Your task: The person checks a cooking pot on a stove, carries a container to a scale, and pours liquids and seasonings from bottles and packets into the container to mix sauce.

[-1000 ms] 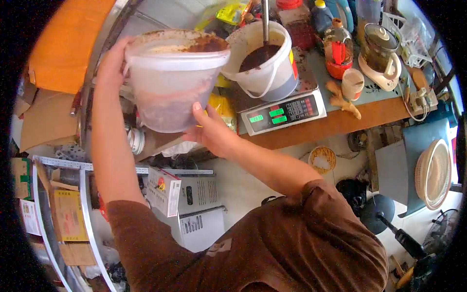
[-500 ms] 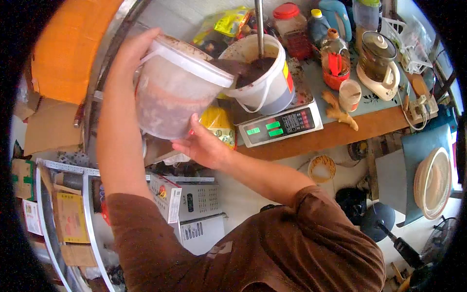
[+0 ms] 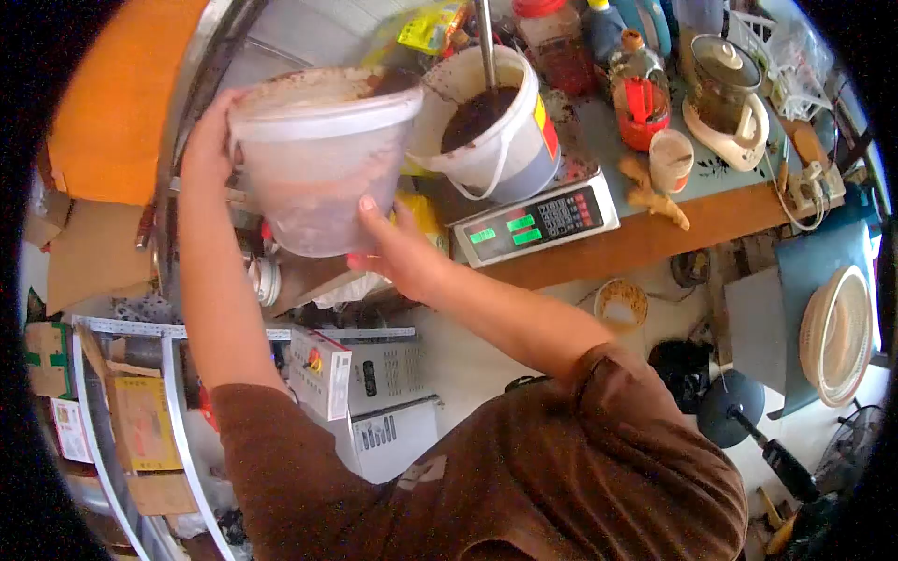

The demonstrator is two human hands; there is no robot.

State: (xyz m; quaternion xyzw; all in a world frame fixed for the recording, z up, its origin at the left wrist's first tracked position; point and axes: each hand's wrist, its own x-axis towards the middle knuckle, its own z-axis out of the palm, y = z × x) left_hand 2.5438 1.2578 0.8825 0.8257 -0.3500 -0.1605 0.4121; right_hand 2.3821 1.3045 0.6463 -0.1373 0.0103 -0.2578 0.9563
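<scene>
A translucent white bucket (image 3: 323,178), stained dark inside its rim, is held up nearly level. My left hand (image 3: 208,140) grips its rim on the left, and my right hand (image 3: 398,248) supports its lower right side. Just right of it, a second white bucket (image 3: 514,154) stands on a digital scale (image 3: 538,224) with lit green displays. Dark material (image 3: 479,119) lies in that second bucket, and a metal rod (image 3: 486,47) stands in it. The fingertips of my left hand are partly hidden behind the held bucket.
On the table (image 3: 720,220) are ginger (image 3: 652,194), a small cup (image 3: 671,159), a red-wrapped bottle (image 3: 642,103), a glass kettle (image 3: 725,89) and a red-lidded jar (image 3: 558,47). A metal shelf (image 3: 178,402) with boxes stands at lower left. A woven basket (image 3: 835,335) is at right.
The held bucket was tipped toward the second bucket half a second ago, with dark material flowing over its rim. It has swung back to nearly level, both hands still on it.
</scene>
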